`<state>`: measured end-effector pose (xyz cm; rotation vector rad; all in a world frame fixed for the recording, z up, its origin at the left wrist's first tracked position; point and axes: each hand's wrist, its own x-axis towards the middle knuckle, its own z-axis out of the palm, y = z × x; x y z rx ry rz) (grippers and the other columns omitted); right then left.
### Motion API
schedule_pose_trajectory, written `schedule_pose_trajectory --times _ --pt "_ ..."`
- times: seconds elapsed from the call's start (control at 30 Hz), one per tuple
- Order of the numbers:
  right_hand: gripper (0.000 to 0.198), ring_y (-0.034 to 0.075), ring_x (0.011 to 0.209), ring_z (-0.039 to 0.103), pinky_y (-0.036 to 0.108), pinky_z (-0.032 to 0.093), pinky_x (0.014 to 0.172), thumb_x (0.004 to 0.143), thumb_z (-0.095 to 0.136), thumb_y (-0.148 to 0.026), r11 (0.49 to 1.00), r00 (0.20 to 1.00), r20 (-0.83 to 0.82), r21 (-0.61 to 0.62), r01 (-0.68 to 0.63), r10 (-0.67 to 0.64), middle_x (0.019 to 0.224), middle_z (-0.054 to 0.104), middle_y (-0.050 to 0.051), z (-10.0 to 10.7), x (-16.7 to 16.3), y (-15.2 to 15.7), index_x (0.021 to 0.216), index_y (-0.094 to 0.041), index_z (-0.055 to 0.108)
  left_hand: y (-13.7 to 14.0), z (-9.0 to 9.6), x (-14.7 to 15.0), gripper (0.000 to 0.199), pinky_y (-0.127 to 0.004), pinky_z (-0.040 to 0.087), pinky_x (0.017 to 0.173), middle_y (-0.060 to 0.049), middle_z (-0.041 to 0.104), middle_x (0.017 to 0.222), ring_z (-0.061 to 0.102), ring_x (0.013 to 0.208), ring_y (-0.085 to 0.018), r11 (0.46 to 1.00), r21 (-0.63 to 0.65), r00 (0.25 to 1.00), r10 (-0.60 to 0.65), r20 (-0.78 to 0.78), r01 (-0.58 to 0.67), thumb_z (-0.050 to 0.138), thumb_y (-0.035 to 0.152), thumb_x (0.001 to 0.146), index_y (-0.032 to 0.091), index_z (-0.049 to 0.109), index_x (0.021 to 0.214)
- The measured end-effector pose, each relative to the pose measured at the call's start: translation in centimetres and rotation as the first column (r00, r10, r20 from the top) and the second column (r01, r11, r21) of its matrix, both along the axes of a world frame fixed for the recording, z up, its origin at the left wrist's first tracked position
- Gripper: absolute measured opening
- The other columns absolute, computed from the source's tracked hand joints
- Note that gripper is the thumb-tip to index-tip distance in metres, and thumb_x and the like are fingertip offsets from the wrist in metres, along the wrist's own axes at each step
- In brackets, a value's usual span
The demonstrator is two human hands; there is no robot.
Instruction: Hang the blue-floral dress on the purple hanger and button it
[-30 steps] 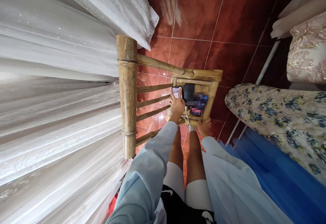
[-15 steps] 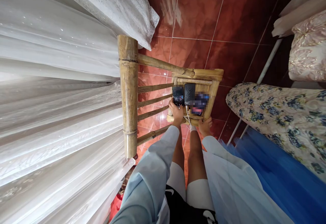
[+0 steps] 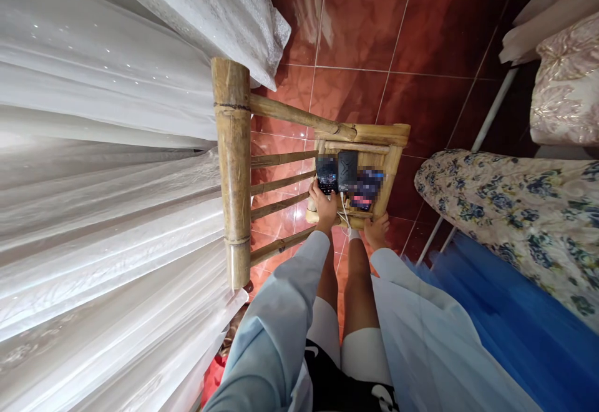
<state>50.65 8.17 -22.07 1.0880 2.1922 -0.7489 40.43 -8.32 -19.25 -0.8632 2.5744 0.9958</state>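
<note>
My left hand [image 3: 322,206] is closed round the lower end of a dark phone [image 3: 327,175] with a lit screen, at the left of a small bamboo chair's seat [image 3: 397,156]. Right beside that phone lies a black power bank [image 3: 347,171] with a white cable [image 3: 345,212] running from its near end. A second phone [image 3: 367,188], its screen blurred out, rests further right on the seat. My right hand [image 3: 377,232] grips the seat's near right corner, its fingers curled over the bamboo edge.
The chair's bamboo backrest [image 3: 237,181] leans out to the left. White sheer gowns [image 3: 112,212] crowd the left side. On the right stand a floral-covered ironing board [image 3: 510,212] and blue tulle [image 3: 496,299]. Red tiles [image 3: 355,31] cover the floor.
The view has shifted very slightly. Both hands keep the same places on the phone and the chair.
</note>
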Motion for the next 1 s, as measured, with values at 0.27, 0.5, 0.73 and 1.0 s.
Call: schedule_pose_trajectory --times 0.27,0.5,0.73,1.0 --pt "0.077 0.044 0.131 0.044 0.06 0.037 0.109 0.083 0.051 -0.039 1.0 1.0 0.007 -0.008 0.008 -0.008 0.138 0.045 0.027 0.3 -0.2 -0.1 0.149 -0.008 0.026 -0.4 -0.1 0.6 0.082 -0.04 0.029 0.126 -0.017 0.036 0.152 0.035 0.149 -0.025 0.999 0.032 1.0 -0.009 0.002 0.009 0.057 0.004 0.076 0.019 0.029 0.153" --pt "0.079 0.043 0.132 0.043 0.058 0.034 0.112 0.083 0.049 -0.038 1.0 1.0 0.024 -0.011 -0.004 0.004 0.139 0.044 0.026 0.3 -0.2 -0.1 0.15 -0.008 0.023 -0.2 -0.3 0.6 0.086 -0.04 0.03 0.125 -0.016 0.03 0.156 0.033 0.15 -0.027 0.998 0.058 1.0 0.009 -0.005 -0.009 0.058 0.006 0.077 0.021 0.026 0.156" --pt "0.079 0.04 0.129 0.042 0.054 0.032 0.114 0.084 0.05 -0.036 1.0 1.0 0.024 -0.025 -0.018 0.018 0.138 0.044 0.028 0.9 -0.5 -0.1 0.149 -0.004 0.019 -0.3 -0.5 0.6 0.082 -0.039 0.029 0.125 -0.016 0.03 0.154 0.034 0.149 -0.026 0.999 0.054 1.0 0.007 -0.006 -0.006 0.057 0.007 0.078 0.02 0.028 0.154" --pt "0.079 0.041 0.128 0.043 0.055 0.031 0.114 0.085 0.049 -0.038 0.999 0.999 0.045 -0.026 -0.023 0.024 0.139 0.043 0.027 1.1 -0.7 -0.1 0.15 -0.005 0.018 -0.3 -0.5 0.6 0.081 -0.04 0.027 0.127 -0.015 0.031 0.153 0.032 0.149 -0.026 0.993 0.114 0.999 0.036 -0.036 -0.032 0.054 0.003 0.075 0.018 0.032 0.152"
